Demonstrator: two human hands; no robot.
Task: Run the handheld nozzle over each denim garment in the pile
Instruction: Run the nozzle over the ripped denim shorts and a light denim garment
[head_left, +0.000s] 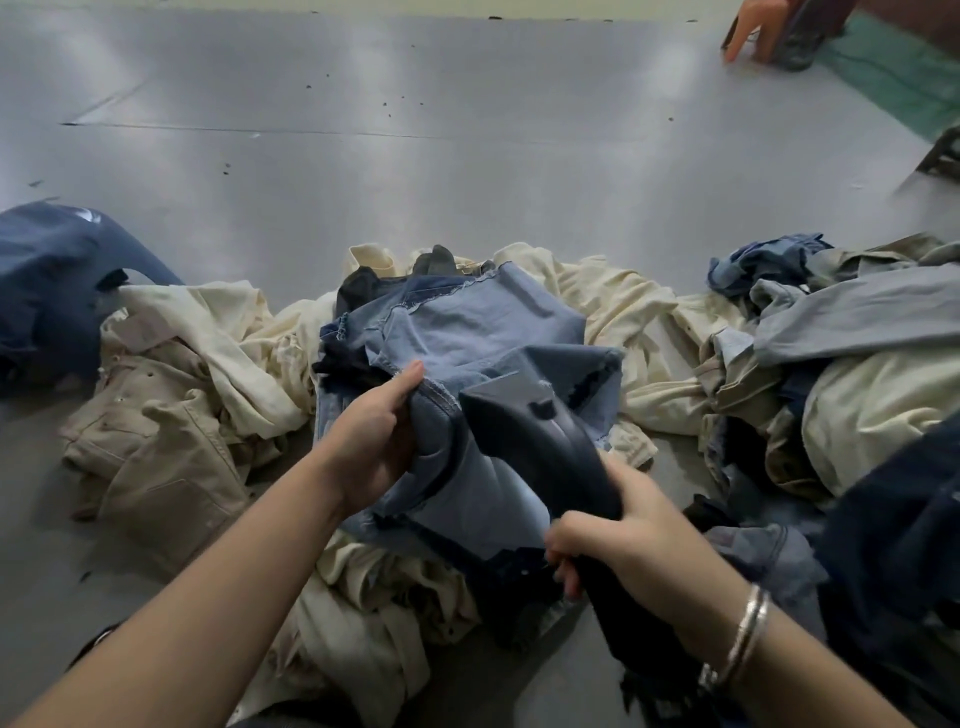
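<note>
Surface: grey sheet-covered work table (415, 156), seamed, dotted with dark specks.
Pile: cream and beige garments (171, 395) heaped across the near half; more mixed pieces at right (857, 332); dark blue garment (47, 280) apart at far left.
Task garment: light blue denim piece (467, 332), frayed at seams, atop the pile's centre, draped toward the near edge.
Left hand (374, 436): clenched on a folded edge of the denim, thumb on top, lifting and tensioning the cloth.
Right hand (623, 530): wrapped round the dark handle; silver bangles (748, 629) on the wrist.
Nozzle (509, 400): dark, wedge-shaped head pressed against the denim just beside the left hand.
Background: another person's hand (753, 31) at the far right corner, beside a dark object; unrelated to the pass.
Progress: one garment under the nozzle; treated and untreated pieces indistinguishable; several blue pieces at right and left apparently remaining. Judged mid-task, much left.
</note>
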